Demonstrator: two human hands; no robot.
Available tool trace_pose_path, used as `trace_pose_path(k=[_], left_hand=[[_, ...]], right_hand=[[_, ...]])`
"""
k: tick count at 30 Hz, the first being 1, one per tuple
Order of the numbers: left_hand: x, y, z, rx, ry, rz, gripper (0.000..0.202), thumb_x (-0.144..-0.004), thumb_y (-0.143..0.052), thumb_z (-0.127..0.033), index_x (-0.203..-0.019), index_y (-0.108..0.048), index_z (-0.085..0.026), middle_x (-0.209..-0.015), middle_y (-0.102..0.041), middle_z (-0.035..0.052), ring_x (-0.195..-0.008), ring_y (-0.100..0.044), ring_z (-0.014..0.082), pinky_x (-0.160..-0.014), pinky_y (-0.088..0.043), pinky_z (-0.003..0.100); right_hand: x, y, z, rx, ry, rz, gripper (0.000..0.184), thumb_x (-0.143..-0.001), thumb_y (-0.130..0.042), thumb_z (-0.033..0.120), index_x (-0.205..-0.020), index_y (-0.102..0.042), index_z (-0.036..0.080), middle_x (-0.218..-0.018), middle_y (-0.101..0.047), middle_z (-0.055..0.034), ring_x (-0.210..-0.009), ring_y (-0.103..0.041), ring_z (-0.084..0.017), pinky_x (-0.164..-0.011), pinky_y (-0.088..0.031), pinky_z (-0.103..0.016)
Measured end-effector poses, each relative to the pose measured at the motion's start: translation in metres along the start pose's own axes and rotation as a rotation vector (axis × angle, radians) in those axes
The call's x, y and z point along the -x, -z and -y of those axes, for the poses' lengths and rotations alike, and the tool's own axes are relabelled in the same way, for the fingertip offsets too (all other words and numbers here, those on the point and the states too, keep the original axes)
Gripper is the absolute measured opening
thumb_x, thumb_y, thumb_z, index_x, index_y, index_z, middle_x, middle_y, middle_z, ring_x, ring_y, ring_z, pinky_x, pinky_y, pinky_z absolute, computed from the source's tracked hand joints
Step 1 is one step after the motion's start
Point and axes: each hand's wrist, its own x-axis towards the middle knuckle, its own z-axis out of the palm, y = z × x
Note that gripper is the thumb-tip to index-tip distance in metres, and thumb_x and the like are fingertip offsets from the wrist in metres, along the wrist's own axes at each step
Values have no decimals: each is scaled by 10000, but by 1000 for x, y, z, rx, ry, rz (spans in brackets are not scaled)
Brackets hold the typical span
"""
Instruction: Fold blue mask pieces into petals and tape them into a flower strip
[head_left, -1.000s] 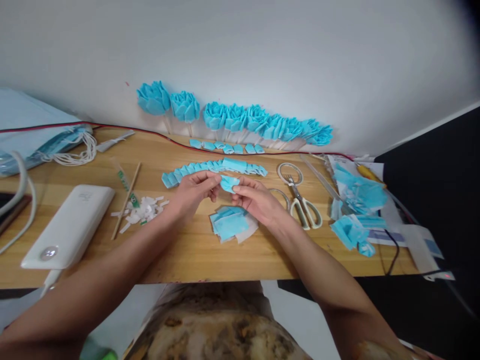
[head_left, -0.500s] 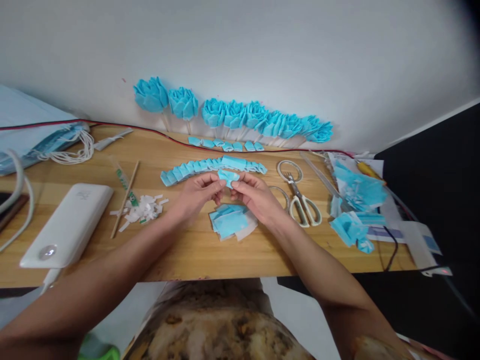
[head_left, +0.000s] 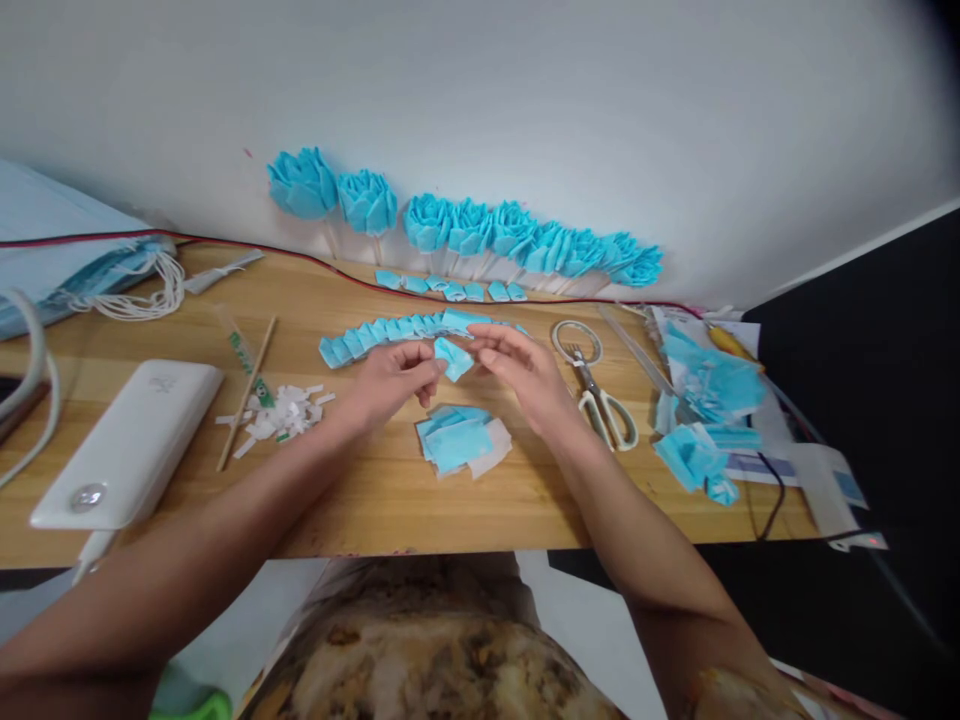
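My left hand (head_left: 390, 378) pinches a small folded blue paper piece (head_left: 453, 358) between thumb and fingers, just above the wooden table (head_left: 390, 500). My right hand (head_left: 525, 372) hovers to the right of that piece with its fingers loosely spread and nothing in them. Below both hands lies a small stack of blue and white paper squares (head_left: 459, 442). Behind the hands a curved row of folded blue pieces (head_left: 390, 332) lies on the table.
Blue paper flowers (head_left: 465, 228) on sticks lean on the wall, with a short row of folded pieces (head_left: 450, 288) below. Scissors (head_left: 600, 390) and blue scraps (head_left: 705, 420) lie right. A white power bank (head_left: 127, 445), chopstick (head_left: 246, 392), white snippets (head_left: 277, 415) and face masks (head_left: 112, 285) lie left.
My right hand has let go of the folded blue piece and opened, moving slightly right and back. My left hand keeps the piece.
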Motion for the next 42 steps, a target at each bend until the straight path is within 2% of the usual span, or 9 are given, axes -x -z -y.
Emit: trace_pose_path(k=[5, 10, 18, 21, 25, 27, 32, 38, 42], left_hand=[[1, 1, -1, -157, -27, 81, 264, -721, -743, -359, -612, -576, -187, -528, -572, -22, -479, -511, 105, -515, -427, 235], [2, -1, -3, -117, -72, 35, 367, -856, -606, -506, -701, -621, -173, -631, -616, 20, -544, -569, 127, -553, -469, 255], [0, -5, 6, -72, -81, 20, 278, -739, -710, -410, -715, -573, -170, -648, -589, -8, -554, -551, 114, -562, -477, 257], [-2, -1, 3, -104, -84, -11, 249, -734, -685, -395, -738, -574, -171, -651, -577, -15, -569, -535, 114, -559, -463, 253], [-1, 3, -1, -301, -92, 7, 246, -733, -638, -408, -717, -559, -176, -635, -539, -23, -575, -489, 111, -545, -396, 248], [0, 1, -2, -357, -102, 11, 253, -730, -625, -412, -689, -534, -180, -625, -509, -31, -567, -452, 103, -535, -356, 244], [2, -3, -5, -379, -113, 30, 259, -724, -619, -410, -663, -512, -182, -602, -444, -46, -531, -372, 86, -508, -293, 240], [2, 1, -10, -293, -82, 43, 386, -818, -568, -542, -796, -645, -164, -708, -623, 15, -632, -569, 145, -617, -444, 273], [0, 3, -4, -308, -94, -6, 346, -766, -644, -507, -740, -680, -164, -664, -613, 3, -603, -530, 129, -595, -417, 260]], right_hand=[[2, -1, 1, 71, 64, 125, 342, -811, -727, 324, -1148, -701, 274, -945, -682, -6, -901, -635, -174, -844, -488, -334], [1, -6, -4, 1, 47, 30, 317, -826, -685, 288, -1143, -691, 279, -895, -671, 10, -862, -622, -163, -854, -486, -332], [3, -11, -11, -31, 55, 55, 380, -860, -672, 305, -1237, -627, 290, -973, -699, -2, -949, -657, -170, -926, -503, -349], [2, 0, -5, 224, 212, 61, 395, -883, -634, 285, -1277, -602, 285, -1121, -709, -38, -1060, -653, -207, -947, -513, -393], [-2, 14, 4, 687, 653, -30, 291, -909, -604, 212, -1176, -666, 310, -1234, -686, -37, -1187, -596, -249, -1054, -449, -488], [-4, 17, 5, 804, 780, -1, 246, -919, -616, 219, -1130, -689, 323, -1227, -688, -31, -1179, -592, -256, -1050, -455, -503], [-7, 17, 2, 927, 874, 58, 148, -936, -618, 206, -998, -729, 284, -1197, -713, -47, -1172, -590, -251, -986, -511, -470], [-7, 16, 0, 973, 882, 36, 207, -959, -557, 177, -915, -734, 275, -1152, -735, -31, -1155, -604, -240, -965, -529, -464], [-4, 11, 0, 928, 821, 99, 186, -953, -572, 201, -957, -733, 295, -1180, -727, -20, -1175, -604, -244, -978, -526, -472]])
